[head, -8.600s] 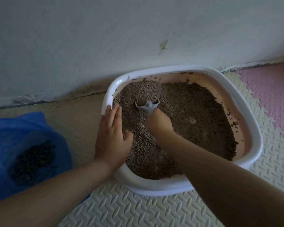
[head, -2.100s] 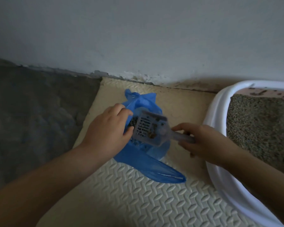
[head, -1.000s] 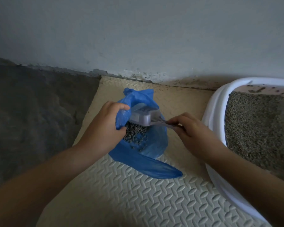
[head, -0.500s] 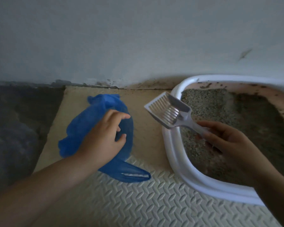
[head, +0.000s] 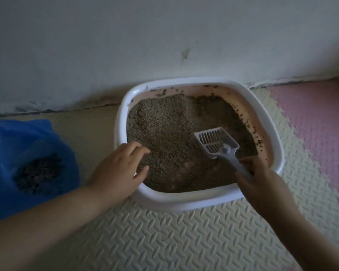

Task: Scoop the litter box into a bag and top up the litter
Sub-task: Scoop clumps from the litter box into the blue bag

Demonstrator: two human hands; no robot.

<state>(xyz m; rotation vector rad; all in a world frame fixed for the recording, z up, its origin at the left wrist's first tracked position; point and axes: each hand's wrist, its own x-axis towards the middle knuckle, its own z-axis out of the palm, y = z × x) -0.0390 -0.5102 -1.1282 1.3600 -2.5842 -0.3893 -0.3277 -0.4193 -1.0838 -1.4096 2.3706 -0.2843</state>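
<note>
A white litter box (head: 186, 202) with a pink inner wall stands against the wall, filled with grey-brown litter (head: 168, 133). My right hand (head: 260, 178) grips the handle of a white slotted scoop (head: 216, 142), whose empty head hangs just over the litter on the right side of the box. My left hand (head: 117, 169) is over the box's near-left rim with loosely curled fingers and holds nothing. At the far left lies a blue plastic bag (head: 27, 153), open, with dark scooped litter inside.
The box and bag sit on a cream foam mat (head: 164, 241) with a raised pattern. A pink mat (head: 321, 124) adjoins it on the right. A pale wall (head: 164, 36) with a dirty base runs directly behind the box.
My left hand let go of the bag and came over to the box's left rim. My right hand carried the emptied scoop from the box's left edge to over the litter on the right.
</note>
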